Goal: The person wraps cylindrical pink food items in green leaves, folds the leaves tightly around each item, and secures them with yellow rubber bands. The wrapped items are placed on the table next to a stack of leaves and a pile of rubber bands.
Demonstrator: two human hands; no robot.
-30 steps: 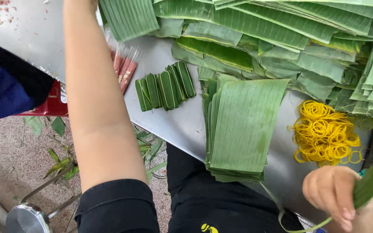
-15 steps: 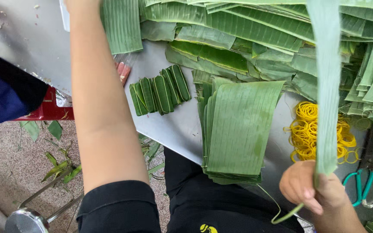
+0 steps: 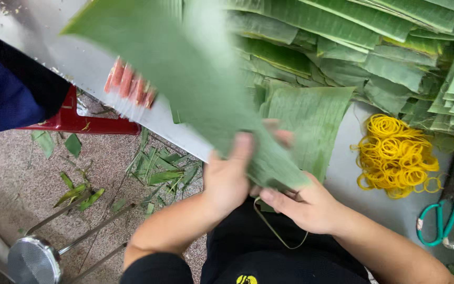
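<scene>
Since half a second ago the left arm has come back from the far side of the table, and both hands now meet near the body on one long banana leaf strip [image 3: 195,89], which has swung from upright to a slant toward the far left and looks blurred from motion.

Nearest, the left hand [image 3: 229,179] clamps the lower end of the strip, thumb on top, and the right hand [image 3: 306,208] pinches the same end from the right side, fingers closed on it. A thin leaf fibre [image 3: 277,234] hangs below the hands.

Just behind them, a stack of cut leaf sheets [image 3: 316,121] lies on the metal table [image 3: 80,58]. To the right are a heap of yellow rubber bands [image 3: 395,155] and green-handled scissors [image 3: 445,218].

Farther back, a big pile of long leaves [image 3: 353,31] waits uncut, so I judge much work is left.
</scene>
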